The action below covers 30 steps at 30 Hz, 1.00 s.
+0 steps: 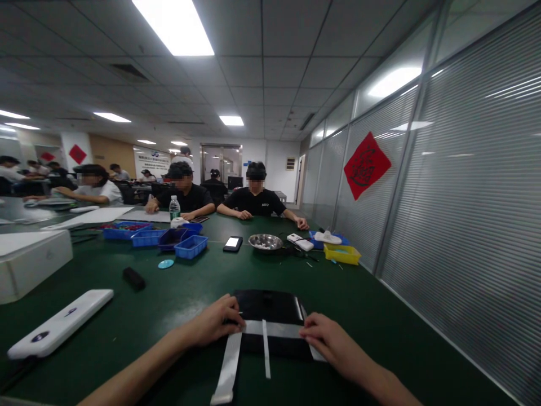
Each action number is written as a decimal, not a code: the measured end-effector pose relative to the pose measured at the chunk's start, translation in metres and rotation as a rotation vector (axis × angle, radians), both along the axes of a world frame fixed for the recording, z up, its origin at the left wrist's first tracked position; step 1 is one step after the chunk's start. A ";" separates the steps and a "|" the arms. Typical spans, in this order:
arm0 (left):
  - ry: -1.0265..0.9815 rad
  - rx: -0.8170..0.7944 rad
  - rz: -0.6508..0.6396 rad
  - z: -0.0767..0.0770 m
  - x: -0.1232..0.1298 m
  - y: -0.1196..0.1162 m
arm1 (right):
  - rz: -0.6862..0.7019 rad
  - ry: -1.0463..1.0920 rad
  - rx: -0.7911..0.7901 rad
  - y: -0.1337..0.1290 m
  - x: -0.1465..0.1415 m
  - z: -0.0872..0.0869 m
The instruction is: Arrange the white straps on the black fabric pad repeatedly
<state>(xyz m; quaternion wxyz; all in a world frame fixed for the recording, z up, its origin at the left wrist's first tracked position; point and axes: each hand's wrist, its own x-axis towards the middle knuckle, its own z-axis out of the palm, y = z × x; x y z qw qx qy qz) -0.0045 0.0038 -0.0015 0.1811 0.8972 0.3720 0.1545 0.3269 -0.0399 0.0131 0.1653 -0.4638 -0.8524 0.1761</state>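
left hand [218, 321] and right hand [327, 339], fingers curled in, at opposite ends of gray band [282, 330] across black panel [264, 307], likely keeping it flat, can't tell if pinching.

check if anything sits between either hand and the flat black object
Nothing visible does. The left hand and right hand are at opposite ends of the grey band across the black object; the thin white strip lies between them, clear of both.

The black panel [279, 307] looks glossy, the bowl [265, 248] polished metal.
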 end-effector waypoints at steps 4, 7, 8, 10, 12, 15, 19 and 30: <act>-0.009 -0.029 0.011 0.002 -0.002 0.001 | -0.013 0.026 0.035 -0.006 0.003 -0.007; -0.010 -0.035 0.016 0.002 -0.004 0.003 | -0.025 0.048 0.027 -0.004 0.003 -0.009; -0.010 -0.037 0.018 0.002 -0.004 0.004 | -0.030 0.054 0.028 -0.003 0.002 -0.009; -0.015 -0.040 0.023 0.001 -0.005 0.005 | -0.043 0.061 0.029 -0.002 0.002 -0.009; -0.021 -0.039 0.023 -0.001 -0.006 0.006 | -0.049 0.066 0.023 -0.002 0.003 -0.008; -0.023 -0.036 0.010 -0.003 -0.007 0.008 | -0.054 0.079 0.010 -0.003 0.003 -0.007; -0.031 -0.034 0.009 -0.005 -0.009 0.009 | -0.081 0.098 0.016 -0.004 0.003 -0.007; 0.075 0.161 0.362 -0.019 -0.049 0.051 | -0.233 0.114 0.100 0.025 0.008 -0.006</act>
